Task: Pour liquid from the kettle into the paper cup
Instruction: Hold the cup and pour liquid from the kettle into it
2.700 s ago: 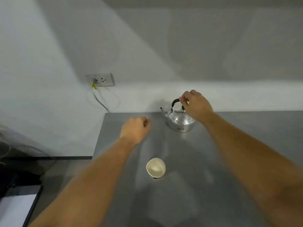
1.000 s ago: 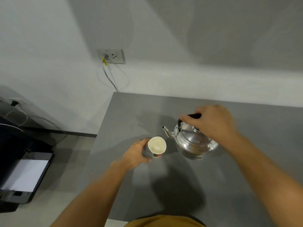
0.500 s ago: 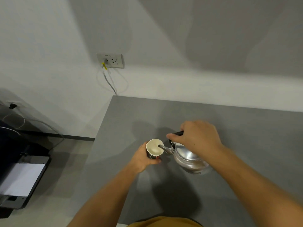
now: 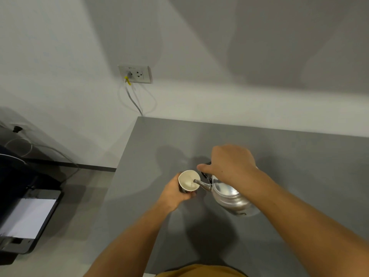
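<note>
A small shiny metal kettle [image 4: 229, 193] is lifted and tilted to the left, with its thin spout over the mouth of the paper cup [image 4: 188, 181]. My right hand [image 4: 229, 164] grips the kettle's black handle from above. The cup is white inside and dark outside, and my left hand [image 4: 175, 193] wraps around its side from the near left. A pale patch shows in the cup under the spout tip; I cannot tell whether it is liquid. Both things are above the grey table [image 4: 299, 156].
The table's left edge runs down from the back corner near the wall. A wall socket [image 4: 135, 73] with a plugged cable sits above that corner. A dark printer with white paper [image 4: 26, 214] stands on the floor at the left.
The kettle was lifted from the back of the table, brought to the cup and tilted further; its spout now reaches over the rim. My left hand took hold of the cup.
</note>
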